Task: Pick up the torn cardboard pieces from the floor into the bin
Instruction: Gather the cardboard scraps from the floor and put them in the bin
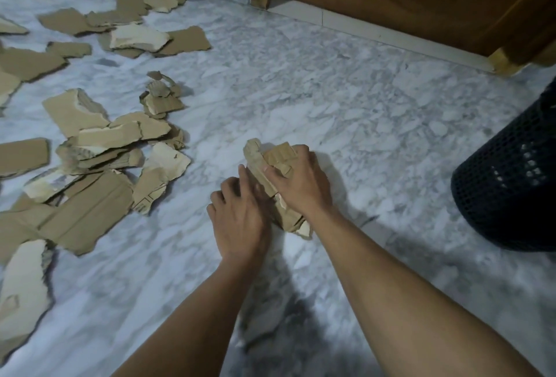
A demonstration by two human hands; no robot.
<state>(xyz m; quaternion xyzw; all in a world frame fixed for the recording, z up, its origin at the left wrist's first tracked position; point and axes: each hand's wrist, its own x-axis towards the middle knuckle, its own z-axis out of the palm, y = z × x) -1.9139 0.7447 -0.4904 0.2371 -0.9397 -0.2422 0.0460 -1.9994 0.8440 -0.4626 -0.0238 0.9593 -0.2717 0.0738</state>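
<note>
Evidently, left hand point(240, 217) and right hand point(299, 184) curl fingers round torn brown cardboard pieces point(278, 155), bunching them for the black mesh bin point(505, 190).

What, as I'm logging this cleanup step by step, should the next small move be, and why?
Probably lift the cardboard bundle and carry it right to the black mesh bin. The left hand and the right hand both grip it, the bin stands close by on the right, and many scattered pieces lie on the left for later trips.
</note>
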